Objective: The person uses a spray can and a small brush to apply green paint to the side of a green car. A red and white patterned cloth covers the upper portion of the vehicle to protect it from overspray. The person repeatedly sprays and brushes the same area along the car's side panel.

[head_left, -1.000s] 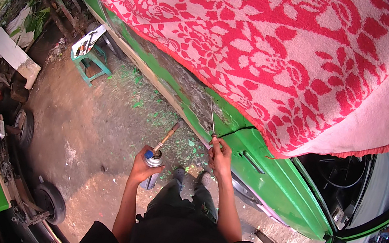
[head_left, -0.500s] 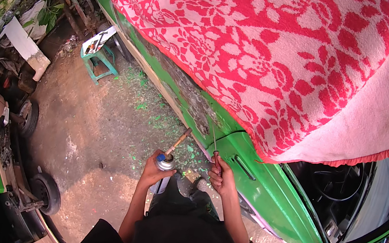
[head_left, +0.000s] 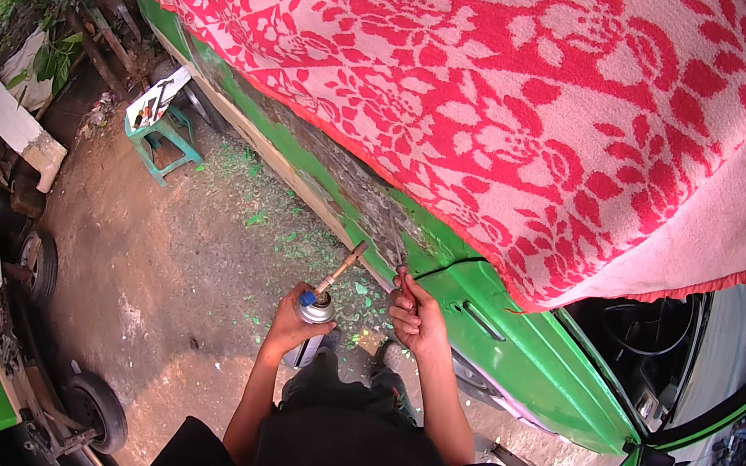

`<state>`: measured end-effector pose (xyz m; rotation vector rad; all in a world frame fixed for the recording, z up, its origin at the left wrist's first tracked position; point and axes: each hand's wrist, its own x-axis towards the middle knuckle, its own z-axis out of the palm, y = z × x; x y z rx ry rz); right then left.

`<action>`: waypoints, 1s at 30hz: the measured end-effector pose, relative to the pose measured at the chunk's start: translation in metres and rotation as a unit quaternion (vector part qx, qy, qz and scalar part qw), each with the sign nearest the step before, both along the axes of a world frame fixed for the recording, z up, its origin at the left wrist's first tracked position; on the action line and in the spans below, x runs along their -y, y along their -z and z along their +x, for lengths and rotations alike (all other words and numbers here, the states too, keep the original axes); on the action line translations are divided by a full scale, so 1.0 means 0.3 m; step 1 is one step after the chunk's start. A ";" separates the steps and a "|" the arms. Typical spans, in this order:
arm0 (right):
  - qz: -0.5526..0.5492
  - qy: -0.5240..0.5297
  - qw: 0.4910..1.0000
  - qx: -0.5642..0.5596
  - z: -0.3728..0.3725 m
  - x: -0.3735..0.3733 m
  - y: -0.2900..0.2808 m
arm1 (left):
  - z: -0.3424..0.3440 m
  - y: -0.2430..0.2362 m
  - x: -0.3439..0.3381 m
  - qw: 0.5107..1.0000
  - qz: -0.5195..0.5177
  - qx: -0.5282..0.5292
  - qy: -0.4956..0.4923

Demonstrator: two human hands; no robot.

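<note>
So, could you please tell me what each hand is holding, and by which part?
Left hand: torch canister, around its upper body; right hand: screwdriver-like tool, by its reddish handle.

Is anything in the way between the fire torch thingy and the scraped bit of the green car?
No, nothing visible stands between the gas torch in the left hand and the scraped patch. The right hand, holding a red-handled tool, is off to the right; the patterned cloth hangs along the patch's upper edge.
</note>
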<state>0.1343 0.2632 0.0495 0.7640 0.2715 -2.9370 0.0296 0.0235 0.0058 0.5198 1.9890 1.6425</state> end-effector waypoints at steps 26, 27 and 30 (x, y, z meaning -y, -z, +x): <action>0.230 0.155 0.951 0.136 0.135 0.234 0.058 | -0.150 0.031 0.063 0.990 0.035 -0.004 0.137; 0.232 0.163 0.949 0.138 0.154 0.237 0.058 | -0.147 0.026 0.044 0.989 0.035 -0.017 0.139; 0.242 0.168 0.946 0.134 0.227 0.221 0.057 | -0.125 0.003 -0.013 0.990 -0.004 -0.038 0.139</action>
